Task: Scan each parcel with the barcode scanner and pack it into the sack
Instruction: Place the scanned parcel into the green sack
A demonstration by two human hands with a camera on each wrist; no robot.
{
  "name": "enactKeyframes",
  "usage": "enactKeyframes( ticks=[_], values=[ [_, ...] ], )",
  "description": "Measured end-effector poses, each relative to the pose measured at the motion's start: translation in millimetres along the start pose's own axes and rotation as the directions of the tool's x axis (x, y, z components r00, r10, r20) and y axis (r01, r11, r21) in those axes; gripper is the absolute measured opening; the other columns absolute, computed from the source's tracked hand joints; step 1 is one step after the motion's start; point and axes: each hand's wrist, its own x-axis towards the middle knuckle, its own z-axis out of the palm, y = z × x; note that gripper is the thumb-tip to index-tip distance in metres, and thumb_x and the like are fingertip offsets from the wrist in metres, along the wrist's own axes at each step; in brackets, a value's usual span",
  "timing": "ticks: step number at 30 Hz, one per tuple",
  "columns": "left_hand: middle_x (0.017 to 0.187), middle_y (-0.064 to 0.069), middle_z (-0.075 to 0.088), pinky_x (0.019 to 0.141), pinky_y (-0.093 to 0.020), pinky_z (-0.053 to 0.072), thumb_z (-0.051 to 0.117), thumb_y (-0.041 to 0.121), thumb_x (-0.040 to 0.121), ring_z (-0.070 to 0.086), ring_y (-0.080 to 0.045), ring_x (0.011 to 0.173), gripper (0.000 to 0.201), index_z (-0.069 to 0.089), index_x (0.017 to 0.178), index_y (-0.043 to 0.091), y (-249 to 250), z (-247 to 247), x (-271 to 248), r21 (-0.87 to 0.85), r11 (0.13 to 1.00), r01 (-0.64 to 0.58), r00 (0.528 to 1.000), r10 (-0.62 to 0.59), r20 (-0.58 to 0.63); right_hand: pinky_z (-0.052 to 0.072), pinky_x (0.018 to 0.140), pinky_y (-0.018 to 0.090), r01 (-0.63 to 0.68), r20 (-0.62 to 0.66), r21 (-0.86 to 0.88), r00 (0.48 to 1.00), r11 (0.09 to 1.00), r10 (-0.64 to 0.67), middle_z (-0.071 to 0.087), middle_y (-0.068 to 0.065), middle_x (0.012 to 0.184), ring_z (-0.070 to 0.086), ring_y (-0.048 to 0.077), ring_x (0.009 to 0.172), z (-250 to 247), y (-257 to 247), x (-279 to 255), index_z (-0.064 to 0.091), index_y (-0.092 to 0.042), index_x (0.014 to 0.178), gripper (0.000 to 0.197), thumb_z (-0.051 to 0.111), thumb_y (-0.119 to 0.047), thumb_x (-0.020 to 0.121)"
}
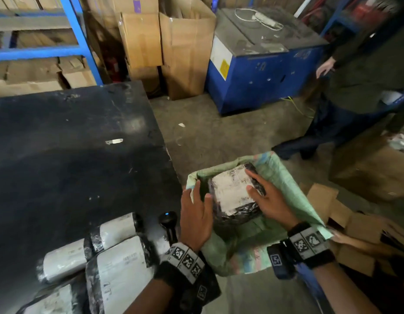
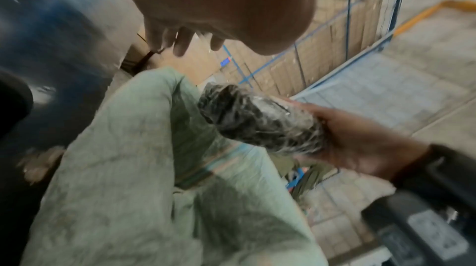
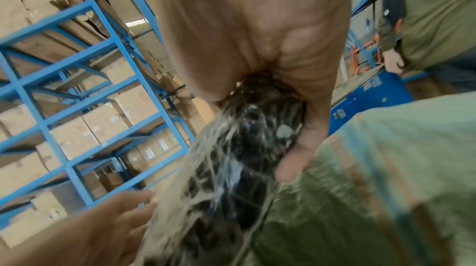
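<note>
A black-wrapped parcel with a white label is over the mouth of the green woven sack, which stands beside the black table. My right hand grips the parcel's near end, fingers on top; the right wrist view shows its thumb along the parcel. My left hand is open by the sack's left rim, its thumb at the parcel's edge. In the left wrist view the fingers hang spread above the sack. The black barcode scanner lies on the table's right edge, beside several labelled parcels.
Another person stands at the right next to a blue machine. Cardboard boxes and blue shelving line the back. Flattened cardboard lies on the floor right of the sack. A small white item lies mid-table.
</note>
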Motion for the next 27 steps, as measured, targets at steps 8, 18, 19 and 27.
enactKeyframes(
  ticks=[8, 18, 19, 27],
  values=[
    [0.167, -0.022, 0.01, 0.125, -0.049, 0.017, 0.053, 0.03, 0.092, 0.006, -0.036, 0.156, 0.075, 0.028, 0.155, -0.003, -36, 80, -8, 0.405, 0.914, 0.013, 0.994, -0.057, 0.096, 0.036, 0.112, 0.031, -0.205, 0.338, -0.429, 0.867, 0.88, 0.366, 0.045, 0.004, 0.151, 0.043, 0.024, 0.139, -17, 81, 94, 0.046, -0.023, 0.146, 0.049, 0.055, -0.032, 0.099],
    [0.168, -0.023, -0.001, 0.126, -0.053, 0.009, 0.058, 0.013, 0.092, -0.008, -0.035, 0.157, 0.079, 0.017, 0.157, -0.003, -52, 84, -11, 0.243, 0.97, 0.021, 0.999, -0.032, 0.044, 0.039, 0.103, 0.027, -0.339, 0.359, -0.371, 0.806, 0.865, 0.47, 0.049, 0.013, 0.147, 0.052, 0.028, 0.131, 92, 175, 133, 0.035, -0.022, 0.152, 0.058, 0.056, -0.027, 0.099],
    [0.168, -0.022, -0.001, 0.127, -0.052, 0.009, 0.06, 0.012, 0.092, -0.008, -0.034, 0.157, 0.08, 0.017, 0.158, -0.002, -50, 84, -12, 0.226, 0.974, 0.027, 0.999, -0.036, 0.037, 0.038, 0.101, 0.025, -0.342, 0.353, -0.334, 0.818, 0.878, 0.453, 0.048, 0.012, 0.148, 0.051, 0.028, 0.131, 98, 183, 131, 0.034, -0.021, 0.153, 0.058, 0.056, -0.025, 0.099],
    [0.17, -0.015, -0.003, 0.128, -0.034, -0.001, 0.061, 0.011, 0.092, -0.007, -0.03, 0.157, 0.082, 0.014, 0.158, -0.002, -62, 77, -3, 0.216, 0.976, 0.039, 0.999, -0.037, -0.012, 0.044, 0.099, 0.036, -0.311, 0.328, -0.294, 0.855, 0.904, 0.401, 0.037, 0.018, 0.156, 0.053, 0.039, 0.128, 152, 236, 132, 0.021, -0.018, 0.156, 0.065, 0.054, -0.017, 0.1]
  ],
)
